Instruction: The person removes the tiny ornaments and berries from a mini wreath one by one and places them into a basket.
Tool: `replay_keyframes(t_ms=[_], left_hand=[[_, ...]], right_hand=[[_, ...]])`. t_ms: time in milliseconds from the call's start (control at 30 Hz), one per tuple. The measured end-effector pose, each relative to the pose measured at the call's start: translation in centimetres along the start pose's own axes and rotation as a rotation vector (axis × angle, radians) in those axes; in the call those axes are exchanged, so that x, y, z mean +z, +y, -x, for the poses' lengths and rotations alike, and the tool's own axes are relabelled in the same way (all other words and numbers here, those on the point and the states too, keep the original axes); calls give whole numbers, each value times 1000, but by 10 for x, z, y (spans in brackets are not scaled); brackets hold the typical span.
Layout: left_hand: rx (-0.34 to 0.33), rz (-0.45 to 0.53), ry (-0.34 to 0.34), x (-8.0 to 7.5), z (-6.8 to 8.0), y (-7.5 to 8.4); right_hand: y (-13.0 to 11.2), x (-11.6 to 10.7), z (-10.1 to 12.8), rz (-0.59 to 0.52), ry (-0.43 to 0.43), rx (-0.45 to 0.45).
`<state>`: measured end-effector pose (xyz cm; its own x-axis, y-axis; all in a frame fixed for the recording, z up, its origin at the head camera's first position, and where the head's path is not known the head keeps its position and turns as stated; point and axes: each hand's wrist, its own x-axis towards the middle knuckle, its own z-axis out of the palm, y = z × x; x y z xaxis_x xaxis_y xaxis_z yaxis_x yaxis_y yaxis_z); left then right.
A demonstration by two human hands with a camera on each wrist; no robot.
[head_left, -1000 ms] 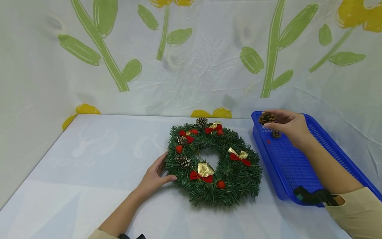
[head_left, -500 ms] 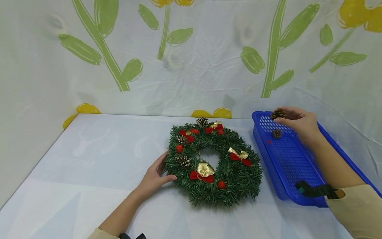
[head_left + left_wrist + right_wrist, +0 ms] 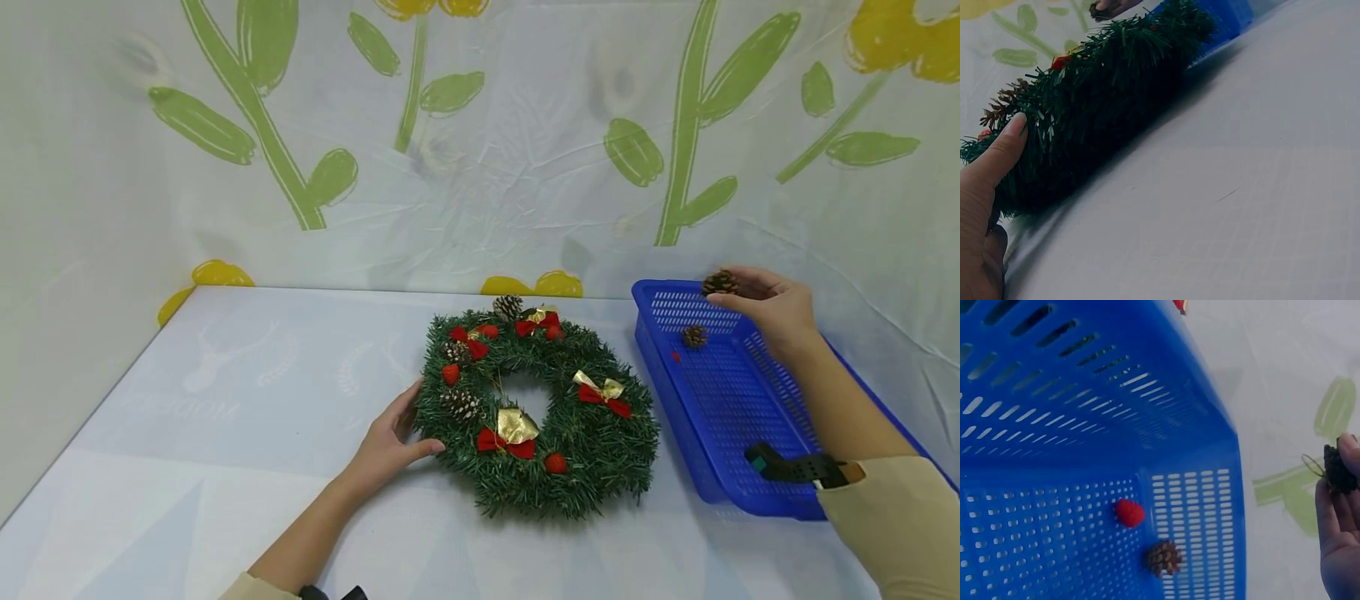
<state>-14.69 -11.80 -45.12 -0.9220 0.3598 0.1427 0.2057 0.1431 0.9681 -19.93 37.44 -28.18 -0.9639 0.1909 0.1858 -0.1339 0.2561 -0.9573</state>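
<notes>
1. The right hand [image 3: 776,304] pinches a pine cone [image 3: 720,282] in its fingertips over the far end of the blue basket [image 3: 731,417], at 3 o'clock from the wreath [image 3: 536,412].
2. The left hand [image 3: 390,442] rests against the wreath's rim at 9 o'clock, fingers relaxed, thumb on the needles.
3. In the basket lie a second cone [image 3: 694,336] and a red berry [image 3: 1129,512].
4. The right wrist view cuts off most of the held cone.

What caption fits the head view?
Left hand steadies a wreath; right hand holds a pinecone over a blue basket.
</notes>
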Motion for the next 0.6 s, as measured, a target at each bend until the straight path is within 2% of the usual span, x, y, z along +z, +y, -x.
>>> replay_keyframes(t_ms=[200, 500, 600], left_hand=[[0, -3, -2, 0, 1, 1], [-4, -2, -3, 0, 1, 1], [3, 0, -3, 0, 0, 0]], right_hand=[[8, -2, -4, -93, -17, -27], [17, -10, -8, -81, 29, -16], [21, -12, -9, -44, 49, -3]])
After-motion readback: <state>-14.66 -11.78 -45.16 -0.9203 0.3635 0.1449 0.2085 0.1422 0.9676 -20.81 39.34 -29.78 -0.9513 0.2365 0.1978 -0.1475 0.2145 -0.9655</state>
